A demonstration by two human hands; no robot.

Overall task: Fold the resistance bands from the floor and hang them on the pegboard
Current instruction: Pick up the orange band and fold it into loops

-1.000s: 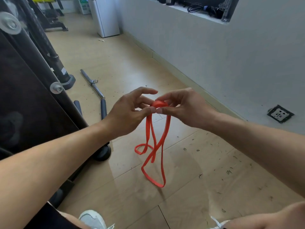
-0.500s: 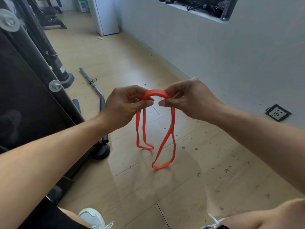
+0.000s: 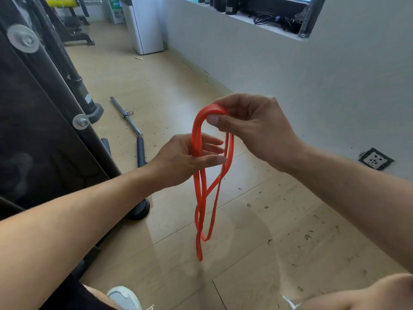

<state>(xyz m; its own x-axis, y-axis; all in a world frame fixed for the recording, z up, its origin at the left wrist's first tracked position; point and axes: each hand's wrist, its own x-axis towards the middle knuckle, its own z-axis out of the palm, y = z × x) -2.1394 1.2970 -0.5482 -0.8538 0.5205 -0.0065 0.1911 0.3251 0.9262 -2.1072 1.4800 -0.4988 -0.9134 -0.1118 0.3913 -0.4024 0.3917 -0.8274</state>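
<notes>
At the bottom edge a white shoe (image 3: 121, 297) and a knee frame the wooden floor (image 3: 257, 253), which is scattered with small dark flecks. Above it hangs the orange band (image 3: 202, 198), clear of the floor, its doubled strands crossing low down and ending in two narrow loops. The left hand (image 3: 185, 159) is at the band's middle, fingers extended and lightly spread, with the strands passing between thumb and fingers; it looks placed there to gather the loose lengths together so they fall as one bundle, though how firmly it grips I cannot tell. Higher and a little farther, the right hand (image 3: 252, 124) pinches the top bend of the band between thumb and curled fingers, holding it high so the rest drops straight and the fold can be evened out. My judgement is that the folding is partly done and the hanging has not begun; no pegboard is in view. Beyond the hands a steel bar (image 3: 126, 115) lies on the floor beside a dark machine (image 3: 33, 108) at the left. A wall socket (image 3: 376, 159) sits low on the grey wall at right, and a white cabinet (image 3: 145, 25) stands far back.
</notes>
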